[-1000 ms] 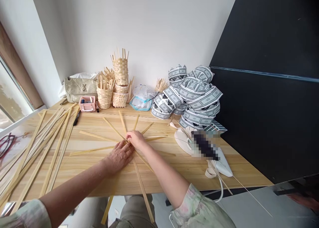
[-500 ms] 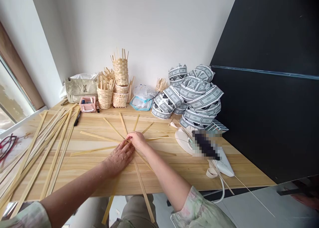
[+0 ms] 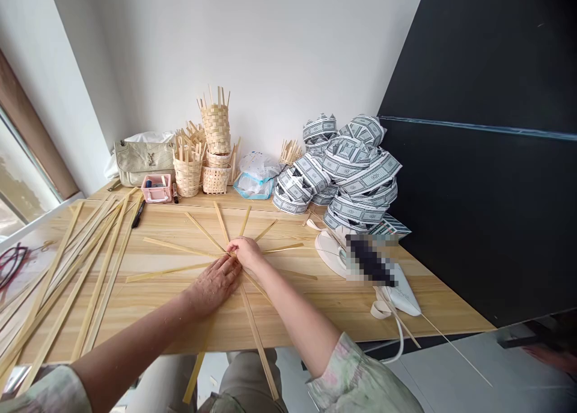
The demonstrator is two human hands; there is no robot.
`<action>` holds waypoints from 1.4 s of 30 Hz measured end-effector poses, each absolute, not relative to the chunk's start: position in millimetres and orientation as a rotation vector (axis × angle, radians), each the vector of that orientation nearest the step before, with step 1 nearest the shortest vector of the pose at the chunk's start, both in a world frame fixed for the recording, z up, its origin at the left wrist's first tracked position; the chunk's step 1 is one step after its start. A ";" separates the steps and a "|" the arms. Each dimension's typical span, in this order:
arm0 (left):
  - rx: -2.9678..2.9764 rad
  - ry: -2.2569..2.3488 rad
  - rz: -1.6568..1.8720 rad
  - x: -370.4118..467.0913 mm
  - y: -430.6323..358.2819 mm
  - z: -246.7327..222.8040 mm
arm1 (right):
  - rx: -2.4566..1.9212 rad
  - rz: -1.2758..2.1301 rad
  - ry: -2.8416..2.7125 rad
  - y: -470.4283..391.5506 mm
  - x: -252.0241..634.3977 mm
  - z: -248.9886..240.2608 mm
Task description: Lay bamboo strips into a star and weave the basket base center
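Flat bamboo strips (image 3: 255, 335) lie crossed in a star on the table, their ends fanning out all round. My left hand (image 3: 216, 285) rests flat over the lower left of the crossing, its fingers stretched along the strips. At the centre, my right hand (image 3: 246, 252) is closed in a pinch, its fingertips partly hidden behind its back. From beside it a thin bamboo strand (image 3: 295, 248) runs off to the right, and the pinch appears to be on this strand. Both hands touch close together over the middle, covering most of the crossing.
Long loose strips (image 3: 67, 281) spread over the left of the wooden table (image 3: 157, 317), near a black marker (image 3: 138, 214). Behind stand woven baskets (image 3: 188, 177), a pink box (image 3: 157, 189), a handbag (image 3: 143, 162) and a plastic bag (image 3: 256, 178). Patterned paper rings (image 3: 347, 160) are piled at right.
Both hands stay at the crossing, with only a slight shift of the right fingers. The whole view has moved a little; the strips keep their layout.
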State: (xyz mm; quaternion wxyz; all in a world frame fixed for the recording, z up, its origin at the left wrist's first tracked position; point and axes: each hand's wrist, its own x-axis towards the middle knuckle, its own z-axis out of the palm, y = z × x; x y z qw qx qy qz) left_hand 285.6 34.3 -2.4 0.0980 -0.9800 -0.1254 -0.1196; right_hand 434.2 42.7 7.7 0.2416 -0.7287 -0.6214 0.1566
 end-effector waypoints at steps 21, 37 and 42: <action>-2.888 -0.318 -0.351 284.7 32.9 0.4 | -2.064 0.457 -1.671 39.4 431.3 14.4; -2.895 -0.436 -0.364 283.8 37.0 -2.9 | -2.019 0.349 -1.859 34.7 440.7 17.6; -2.863 -0.401 -0.374 284.7 39.4 -8.5 | -2.097 0.253 -2.020 22.1 463.2 37.0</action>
